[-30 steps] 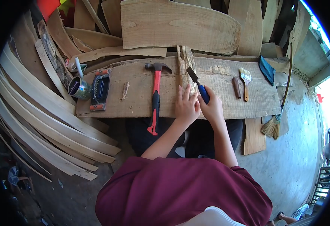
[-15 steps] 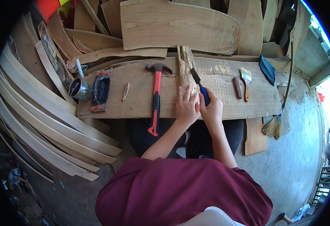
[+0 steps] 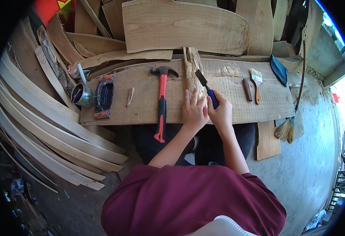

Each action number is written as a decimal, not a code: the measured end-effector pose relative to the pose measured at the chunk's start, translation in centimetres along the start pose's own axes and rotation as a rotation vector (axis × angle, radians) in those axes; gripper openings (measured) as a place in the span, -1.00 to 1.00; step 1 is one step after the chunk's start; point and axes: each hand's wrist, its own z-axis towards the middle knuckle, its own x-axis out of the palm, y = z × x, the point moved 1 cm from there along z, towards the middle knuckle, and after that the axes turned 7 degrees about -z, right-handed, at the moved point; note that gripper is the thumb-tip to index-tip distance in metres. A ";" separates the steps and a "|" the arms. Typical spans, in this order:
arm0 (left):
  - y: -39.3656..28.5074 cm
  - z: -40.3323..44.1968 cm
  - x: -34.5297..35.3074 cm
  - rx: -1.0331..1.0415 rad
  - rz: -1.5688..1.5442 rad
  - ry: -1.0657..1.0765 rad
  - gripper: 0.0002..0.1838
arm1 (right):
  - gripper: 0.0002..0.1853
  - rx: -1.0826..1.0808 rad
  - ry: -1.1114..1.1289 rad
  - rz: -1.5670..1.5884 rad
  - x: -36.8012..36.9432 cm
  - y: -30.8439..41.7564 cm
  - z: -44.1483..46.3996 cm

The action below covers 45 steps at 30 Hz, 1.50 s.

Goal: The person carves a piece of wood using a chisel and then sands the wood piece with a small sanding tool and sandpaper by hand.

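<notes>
A chisel [image 3: 212, 96] is held near the middle of the frame by the right hand [image 3: 221, 113], whose fingers are closed around its blue handle. Its dark blade is pointed toward the upper left and is set over a rough strip of wood [image 3: 195, 65]; whether the edge is in contact cannot be told. The left hand [image 3: 195, 114] is laid on the near end of that strip, its fingers extended and slightly parted, with nothing gripped. The two hands are placed side by side, the thumbs close together.

The strip is laid lengthwise across the counter [image 3: 147, 108], its far end projected past the upper edge, and its surface is splintered and pale.

Left of it, a claw hammer [image 3: 162, 94] is laid with its red and black handle extended over the near edge. Farther left, a wood sliver [image 3: 130, 96], a sanding block [image 3: 104, 97] and a can [image 3: 86, 98] are seen. Right of centre, a brown handle-like piece [image 3: 247, 90] is placed beside a paintbrush [image 3: 256, 84], and a blue cloth [image 3: 279, 70] is draped at the counter's upper right corner. Curved planks [image 3: 62, 128] are stacked at the left of the frame.
</notes>
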 end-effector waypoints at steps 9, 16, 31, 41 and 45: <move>0.3 -0.1 0.4 0.015 0.017 0.014 -0.50 | -0.61 -0.052 0.001 -0.011 1.8 0.4 0.2; 0.6 0.1 0.7 0.048 0.037 -0.031 -0.22 | -0.59 -0.004 0.058 -0.127 3.7 0.5 2.8; 0.2 -0.1 -0.2 0.035 0.041 0.012 -0.54 | -0.61 0.011 0.052 -0.057 -0.2 1.7 -0.7; 0.3 -0.1 0.3 0.038 0.054 0.004 -0.51 | -0.62 -0.041 0.002 -0.045 0.8 1.0 0.4; 0.2 -0.1 -0.1 0.036 0.022 0.019 -0.53 | -0.61 0.017 0.055 -0.041 -0.6 1.9 -0.6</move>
